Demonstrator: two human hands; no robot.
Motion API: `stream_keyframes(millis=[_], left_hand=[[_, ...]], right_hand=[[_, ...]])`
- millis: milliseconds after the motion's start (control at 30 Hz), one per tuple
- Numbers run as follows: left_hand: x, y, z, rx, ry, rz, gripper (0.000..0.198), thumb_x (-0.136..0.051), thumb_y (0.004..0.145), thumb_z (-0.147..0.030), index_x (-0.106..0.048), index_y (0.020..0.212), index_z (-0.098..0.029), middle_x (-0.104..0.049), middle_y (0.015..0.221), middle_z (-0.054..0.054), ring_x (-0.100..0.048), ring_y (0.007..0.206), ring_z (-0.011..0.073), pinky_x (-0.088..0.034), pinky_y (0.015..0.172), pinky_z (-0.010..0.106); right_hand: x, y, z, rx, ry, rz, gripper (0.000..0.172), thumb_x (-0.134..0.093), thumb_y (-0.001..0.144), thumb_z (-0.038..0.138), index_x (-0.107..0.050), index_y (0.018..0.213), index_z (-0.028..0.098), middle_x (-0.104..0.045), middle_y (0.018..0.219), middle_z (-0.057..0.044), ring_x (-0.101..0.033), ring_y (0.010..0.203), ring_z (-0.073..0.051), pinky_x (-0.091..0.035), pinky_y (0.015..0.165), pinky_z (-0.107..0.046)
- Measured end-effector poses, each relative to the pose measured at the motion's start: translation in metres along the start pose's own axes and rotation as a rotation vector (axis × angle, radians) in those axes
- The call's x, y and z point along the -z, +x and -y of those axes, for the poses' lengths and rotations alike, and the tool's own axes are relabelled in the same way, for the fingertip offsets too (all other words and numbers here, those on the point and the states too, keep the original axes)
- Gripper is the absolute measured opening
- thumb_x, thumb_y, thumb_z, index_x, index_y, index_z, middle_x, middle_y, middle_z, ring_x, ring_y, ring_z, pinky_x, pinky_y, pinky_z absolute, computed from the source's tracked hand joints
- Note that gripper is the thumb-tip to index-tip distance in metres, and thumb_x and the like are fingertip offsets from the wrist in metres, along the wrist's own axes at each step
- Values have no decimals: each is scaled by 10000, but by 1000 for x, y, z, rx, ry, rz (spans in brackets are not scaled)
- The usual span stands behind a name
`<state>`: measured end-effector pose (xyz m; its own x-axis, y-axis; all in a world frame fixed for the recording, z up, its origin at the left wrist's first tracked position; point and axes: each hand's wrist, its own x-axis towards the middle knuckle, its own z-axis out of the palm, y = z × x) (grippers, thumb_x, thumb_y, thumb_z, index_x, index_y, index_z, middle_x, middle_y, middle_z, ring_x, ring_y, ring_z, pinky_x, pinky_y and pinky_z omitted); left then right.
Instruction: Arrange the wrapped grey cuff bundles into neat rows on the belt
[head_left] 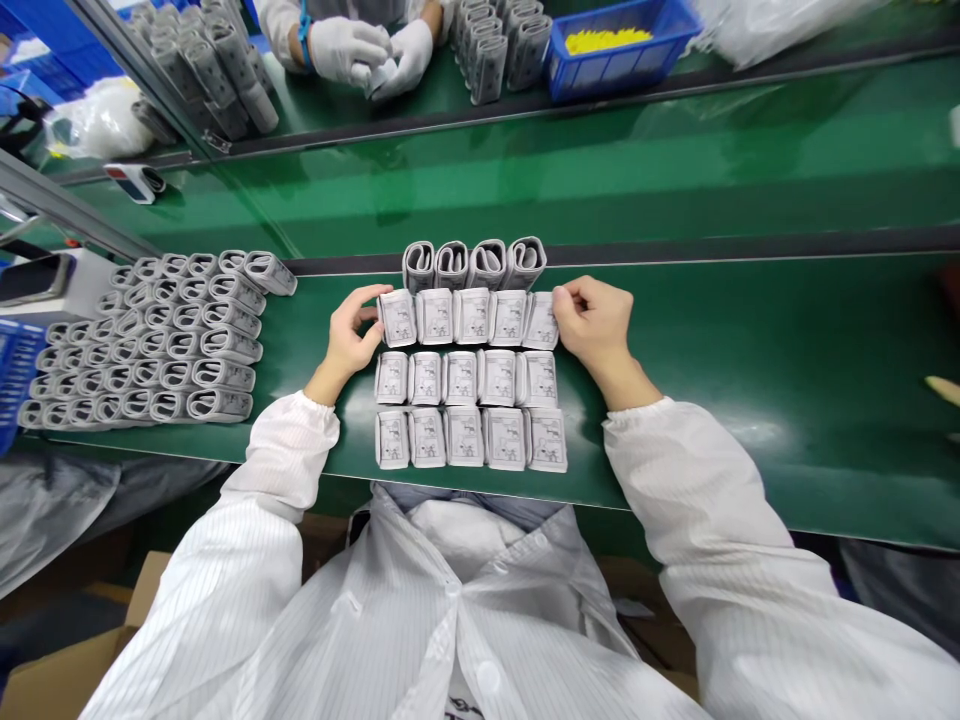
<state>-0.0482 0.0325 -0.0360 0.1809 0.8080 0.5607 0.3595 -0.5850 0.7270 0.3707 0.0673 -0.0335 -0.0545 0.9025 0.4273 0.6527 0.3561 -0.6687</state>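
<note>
Grey folded cuffs (465, 380) between left hand (349, 335), right hand (596, 320), touching top row (469, 317).

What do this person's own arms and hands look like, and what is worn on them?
Both arms are covered by long white sleeves with thin stripes, from a matching white coat. The left hand and right hand are bare, without gloves.

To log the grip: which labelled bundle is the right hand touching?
The rightmost bundle of the top five-bundle row; the right hand touches its edge, the left hand the row's other end.
</note>
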Motion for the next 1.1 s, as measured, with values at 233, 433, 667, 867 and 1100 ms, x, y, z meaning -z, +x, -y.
stream_keyframes(millis=[233,433,667,867,1100], left_hand=[[-2,1,1,-9,4,12,529,-651,1121,-625,-679,1498,-254,-766,1478,168,-800,1340,317,-741,1034,464],[-2,5,-2,-44,78,41,452,-647,1109,-682,-700,1223,-247,-708,1585,199,-770,1372,343,-710,991,491],[-1,9,-8,106,58,175,803,-813,978,-779,-649,1545,-235,-654,1702,244,-717,1512,410,-658,1163,550],[-5,11,-4,224,-41,213,906,-889,923,-766,-677,1636,-248,-728,1645,202,-781,1439,403,-670,1199,556],[-2,12,16,206,-186,150,853,-867,938,-799,-697,1558,-239,-769,1552,202,-823,1365,373,-706,1145,530]], right_hand=[[-2,-1,-1,6,-5,-27,433,-574,1052,615,-531,755,303,-523,654,-25,-514,635,-247,-478,686,-437],[4,-15,2,99,-62,-86,406,-565,1082,591,-620,815,291,-552,691,-44,-582,685,-274,-502,717,-461],[8,1,66,384,-156,180,301,-705,1042,438,-800,1261,255,-774,1257,-196,-706,1189,-455,-588,1040,-662],[-31,40,127,658,-287,538,597,-791,1063,418,-720,1588,142,-736,1485,-261,-648,1334,-493,-534,1120,-654],[-37,44,116,640,-351,548,540,-739,1109,494,-750,1522,146,-797,1294,-249,-639,1194,-472,-515,1069,-638]])
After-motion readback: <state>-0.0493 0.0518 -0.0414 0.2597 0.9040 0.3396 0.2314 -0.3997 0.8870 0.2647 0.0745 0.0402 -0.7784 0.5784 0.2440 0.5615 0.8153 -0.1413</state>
